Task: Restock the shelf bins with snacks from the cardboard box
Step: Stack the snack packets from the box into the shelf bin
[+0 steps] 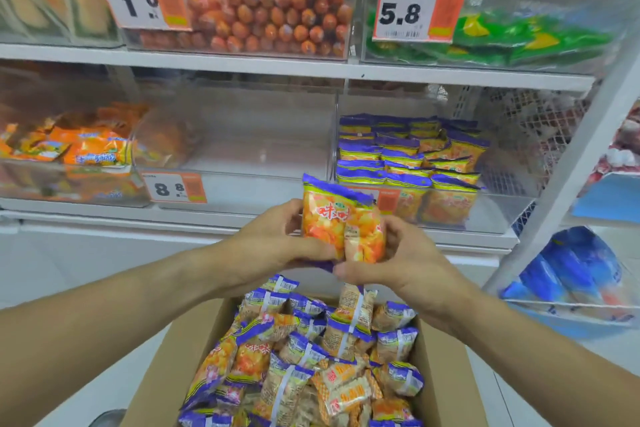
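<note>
White shelves (298, 71) hold clear bins (502, 215); both hands' grip clamps snack packets (341, 224).

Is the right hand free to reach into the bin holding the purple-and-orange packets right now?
Probably not yet: the right hand and left hand both grip the snack packets. The bin itself looks open on top, nothing blocking.

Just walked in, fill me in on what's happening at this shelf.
A person is restocking. Both hands, left hand and right hand, hold a few orange snack packets with purple tops above the open brown cardboard box, which holds many more of them. The clear plastic bin on the lower right already holds rows of matching packets; the middle clear bin looks empty.
</note>
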Demonstrator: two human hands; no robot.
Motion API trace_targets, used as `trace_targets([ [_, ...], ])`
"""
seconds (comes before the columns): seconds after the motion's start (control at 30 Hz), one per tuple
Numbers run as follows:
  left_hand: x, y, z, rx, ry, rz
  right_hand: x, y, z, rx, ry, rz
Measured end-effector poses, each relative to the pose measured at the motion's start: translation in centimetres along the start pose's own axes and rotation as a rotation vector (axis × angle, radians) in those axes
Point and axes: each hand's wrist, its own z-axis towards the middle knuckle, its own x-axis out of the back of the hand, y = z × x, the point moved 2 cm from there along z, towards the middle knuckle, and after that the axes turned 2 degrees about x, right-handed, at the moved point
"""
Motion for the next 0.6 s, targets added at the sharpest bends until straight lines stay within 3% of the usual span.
trace_targets([
  [0.13,0.4,-1.4,1.5,-0.001,0.177,-0.006,-0.2,0.7,1.5,-0.017,-0.001,-0.008],
  [0.3,1.1,-3.2,3.1,-0.014,0.113,0.027,0.4,1.2,3.6,0.075,0.079,-0.04],
  [0.5,0.7,-3.0,4.8,-0.046,0.211,-0.026,1.1,1.5,5.5,0.122,0.167,-0.115],
  [0.6,0.4,-2.6,5.8,-0.031,0.235,-0.08,1.2,1.8,6.3,0.035,0.134,0.045],
])
